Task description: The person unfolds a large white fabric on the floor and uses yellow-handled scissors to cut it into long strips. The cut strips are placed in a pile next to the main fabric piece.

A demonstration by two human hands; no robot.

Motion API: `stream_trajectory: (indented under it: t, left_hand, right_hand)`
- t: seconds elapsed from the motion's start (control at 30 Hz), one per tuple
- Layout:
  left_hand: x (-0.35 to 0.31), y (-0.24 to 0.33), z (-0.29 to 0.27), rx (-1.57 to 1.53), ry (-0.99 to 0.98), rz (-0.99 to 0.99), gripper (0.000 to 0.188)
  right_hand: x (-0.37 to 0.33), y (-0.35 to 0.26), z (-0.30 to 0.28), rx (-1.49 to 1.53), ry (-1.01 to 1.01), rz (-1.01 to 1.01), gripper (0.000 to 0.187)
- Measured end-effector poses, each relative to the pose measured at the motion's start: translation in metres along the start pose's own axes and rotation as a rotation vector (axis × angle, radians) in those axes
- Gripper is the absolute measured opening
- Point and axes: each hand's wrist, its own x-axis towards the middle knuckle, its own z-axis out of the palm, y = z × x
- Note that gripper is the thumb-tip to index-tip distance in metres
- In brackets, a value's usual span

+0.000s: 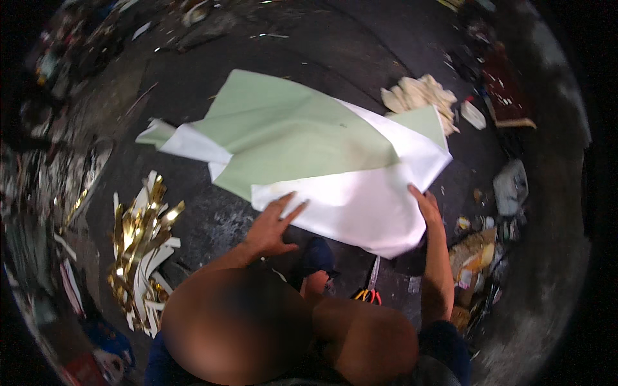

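Observation:
A large limp sheet [302, 128], pale green on one side and white on the other, lies in loose folds in front of me. I cannot tell whether it is cloth or plastic. My right hand [428, 207] grips its right edge, where the white side is turned up. At the near left edge, my left hand [273, 225] has its fingers spread, the tips over the white fold; nothing is held in it. Scissors [368, 293] with orange and black handles lie on the floor below the sheet, between my feet and right forearm, blades pointing away.
Gold and white strips [145, 251] form a pile at the left. A crumpled cream cloth [421, 96] lies beyond the sheet's right end. Scraps, a clear plastic container [510, 186] and a dark red panel [506, 87] line the right side. More litter covers the far left.

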Motion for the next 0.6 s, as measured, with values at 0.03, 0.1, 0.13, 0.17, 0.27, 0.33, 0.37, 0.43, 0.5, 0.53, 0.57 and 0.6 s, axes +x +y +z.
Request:
stream_trajectory:
  t: [0.03, 0.1, 0.13, 0.17, 0.27, 0.33, 0.37, 0.43, 0.5, 0.53, 0.57, 0.6]
  left_hand:
    - [0.000, 0.011, 0.008, -0.065, 0.017, -0.032, 0.112]
    - [-0.002, 0.025, 0.013, -0.159, 0.067, -0.107, 0.110]
    - [0.002, 0.033, 0.019, -0.199, 0.117, -0.053, 0.110]
    - [0.002, 0.039, 0.027, -0.238, 0.158, -0.004, 0.109]
    - [-0.002, 0.063, 0.034, -0.456, 0.297, -0.061, 0.096]
    - [-0.006, 0.063, 0.058, -0.583, 0.484, -0.248, 0.081]
    - [-0.013, 0.040, 0.095, -0.617, 0.626, -0.392, 0.072]
    - [-0.016, 0.035, 0.072, -0.864, 0.852, -0.621, 0.045]
    - [0.002, 0.010, 0.044, -1.382, 1.185, -0.991, 0.044]
    - [-0.010, -0.016, 0.030, -1.393, 1.276, -1.034, 0.049]
    - [-0.016, -0.036, 0.010, -1.466, 1.311, -1.273, 0.051]
    - [-0.033, -0.066, 0.011, -1.548, 1.321, -1.209, 0.052]
  right_hand:
    - [-0.009, -0.001, -0.001, 0.024, -0.046, 0.078, 0.055]
    - [-0.049, -0.048, 0.032, 0.180, -0.064, 0.023, 0.047]
    - [-0.055, -0.059, 0.030, 0.231, -0.027, 0.029, 0.046]
    - [-0.072, -0.089, 0.036, 0.354, -0.176, 0.008, 0.047]
    - [-0.121, -0.175, 0.079, 0.415, -0.412, -0.160, 0.044]
    - [-0.131, -0.198, 0.128, 0.586, -0.580, -0.177, 0.038]
    - [-0.140, -0.224, 0.168, 0.368, -0.794, -0.282, 0.042]
    - [-0.143, -0.248, 0.216, -0.001, -0.972, -0.663, 0.048]
    - [-0.127, -0.250, 0.231, -0.261, -0.757, -1.178, 0.046]
    - [-0.131, -0.261, 0.244, -0.339, -0.588, -1.444, 0.043]
    - [-0.132, -0.260, 0.254, -0.313, -0.481, -1.386, 0.039]
    - [-0.121, -0.252, 0.268, -0.309, -0.417, -1.365, 0.042]
